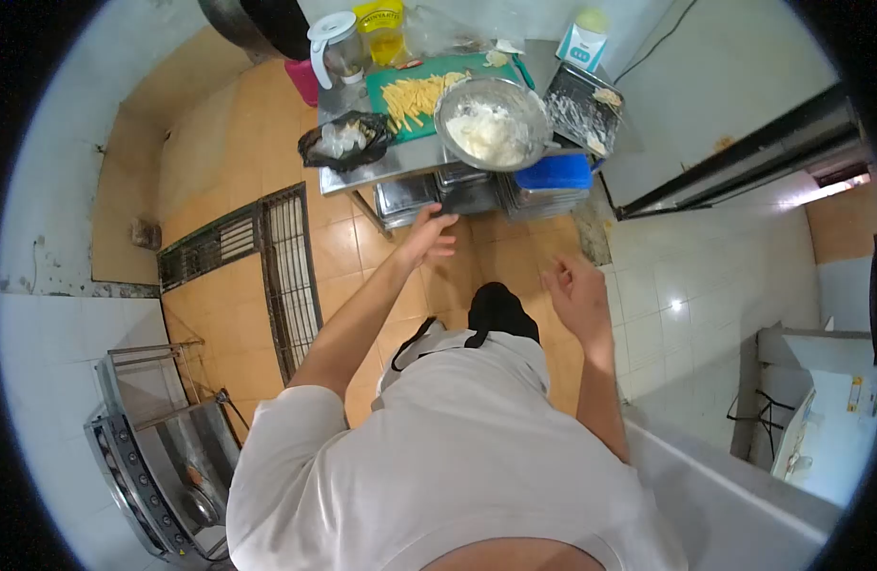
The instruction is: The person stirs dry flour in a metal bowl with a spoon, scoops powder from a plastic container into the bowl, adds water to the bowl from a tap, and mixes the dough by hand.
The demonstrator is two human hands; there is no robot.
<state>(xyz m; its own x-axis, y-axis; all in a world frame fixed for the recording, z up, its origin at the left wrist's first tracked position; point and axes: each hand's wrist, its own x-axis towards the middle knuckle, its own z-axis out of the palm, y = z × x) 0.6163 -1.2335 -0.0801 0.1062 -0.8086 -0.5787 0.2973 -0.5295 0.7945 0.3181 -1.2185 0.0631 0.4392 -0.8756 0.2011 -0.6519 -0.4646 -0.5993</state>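
Observation:
My left hand [427,238] is in the air just short of the steel table [367,174], its fingers spread and nothing held. To the right, my right hand [578,290] hangs above the floor with curled fingers; I see nothing in it. On the table a metal bowl [445,130] holds a white, floury mass [489,136]. Beside the bowl, yellow cut strips [415,98] lie on a green cutting board [374,88]. A black plastic bag [315,152] with clear plastic inside rests at the table's left front corner.
A blender jug [336,48] and yellow packet [381,33] stand at the back. A floury dark tray [583,109] lies right of the bowl. Metal trays [405,195] and a blue-lidded container [553,174] sit beneath the tabletop. A floor grate [286,266] and stove [139,476] are at left.

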